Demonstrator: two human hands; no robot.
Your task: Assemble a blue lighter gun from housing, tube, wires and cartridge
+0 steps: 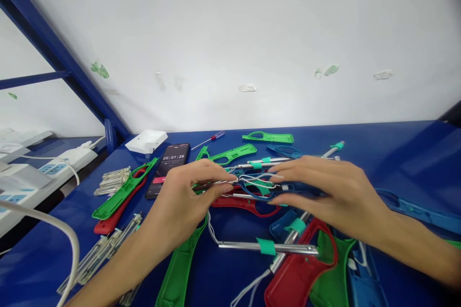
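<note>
White wires (260, 181) lie at three o'clock from the left hand (190, 189), pinched at one end between its fingers; the right hand's fingers stand parted, and snagging the red shell (239, 204) at six o'clock could tug strands loose

- This looks like a small workshop, where I see lots of the same parts lying about.
- Green (180, 268), red (295, 278) and blue plastic handle halves (428, 213) cover much of the blue table (360, 141).
- Shiny metal rods (245, 246) have green tape and white wires (250, 285).
- A little screwdriver (217, 135) lies near the back.
- Big power strips (68, 162) sit on the left.
- Torn scraps (247, 88) stick to the plain white wall (252, 24).
</note>
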